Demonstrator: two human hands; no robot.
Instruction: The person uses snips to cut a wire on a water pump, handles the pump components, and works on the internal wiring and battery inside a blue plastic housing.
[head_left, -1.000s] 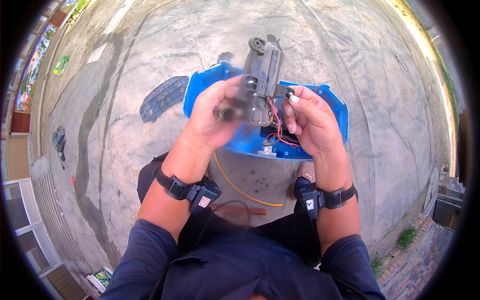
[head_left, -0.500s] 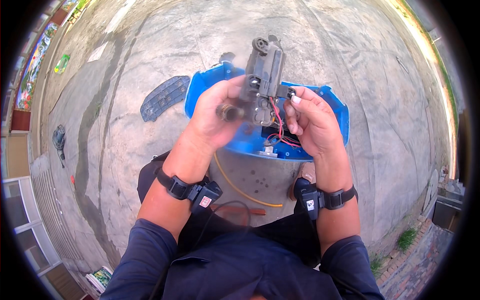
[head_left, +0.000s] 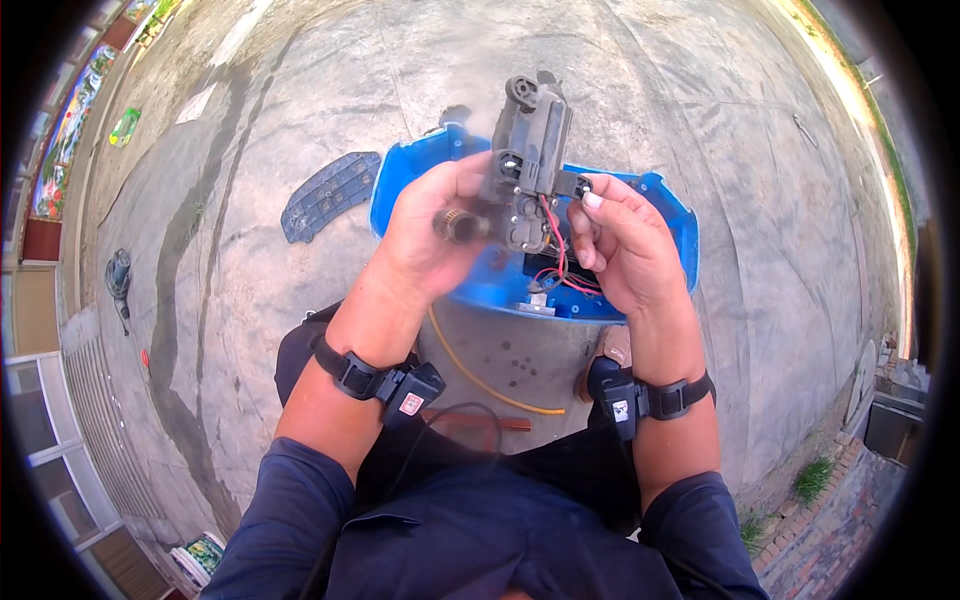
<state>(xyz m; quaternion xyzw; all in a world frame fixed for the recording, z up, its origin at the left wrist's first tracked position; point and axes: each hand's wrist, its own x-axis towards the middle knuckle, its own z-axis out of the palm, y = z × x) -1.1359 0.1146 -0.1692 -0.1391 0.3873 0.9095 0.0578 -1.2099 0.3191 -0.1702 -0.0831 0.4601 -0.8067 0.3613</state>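
Observation:
My hands hold up a dark grey plastic mechanical unit [head_left: 535, 140] with round fittings, screws and red wires [head_left: 556, 240] hanging from it. My left hand [head_left: 418, 222] is closed round its left side, near a short ribbed cylindrical fitting [head_left: 455, 226] that juts toward me. On the other side my right hand [head_left: 640, 235] pinches a small bracket on the unit between thumb and fingers. Beneath lies an open blue plastic shell [head_left: 682, 230]. The wires run down to dark parts inside it. Some fingertips of my left hand are hidden behind the unit.
A curved dark ribbed panel [head_left: 328, 195] lies left of the shell. Between my feet are a yellow hose [head_left: 475, 376] and a reddish-brown strip [head_left: 510, 424]. A dark tool-like object [head_left: 118, 282] rests on the grey ground sheet at far left.

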